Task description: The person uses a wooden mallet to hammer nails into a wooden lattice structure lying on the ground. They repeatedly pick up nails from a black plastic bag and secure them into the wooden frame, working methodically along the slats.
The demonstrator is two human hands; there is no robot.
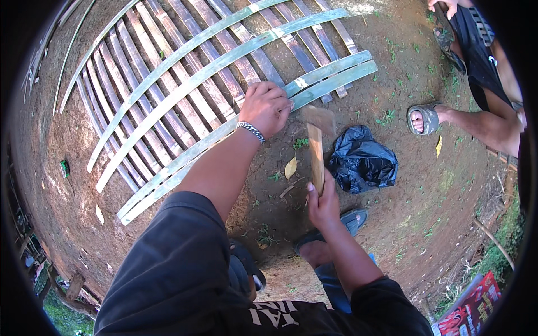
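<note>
My right hand is wrapped round the wooden handle of a hammer. Its head is raised and smeared by motion, just right of my left hand. With fingers curled into a pinch, my left hand rests on the nearest pair of green bamboo strips; whatever its fingertips hold is hidden or too small to make out. Those strips lie crosswise over a row of brown bamboo slats on the ground. Two more long green strips cross the slats farther away.
A crumpled black plastic bag lies right of the hammer. At the right, another person's sandalled foot stands on the dirt. My own feet in dark sandals are below the hammer. A small green object lies at the left.
</note>
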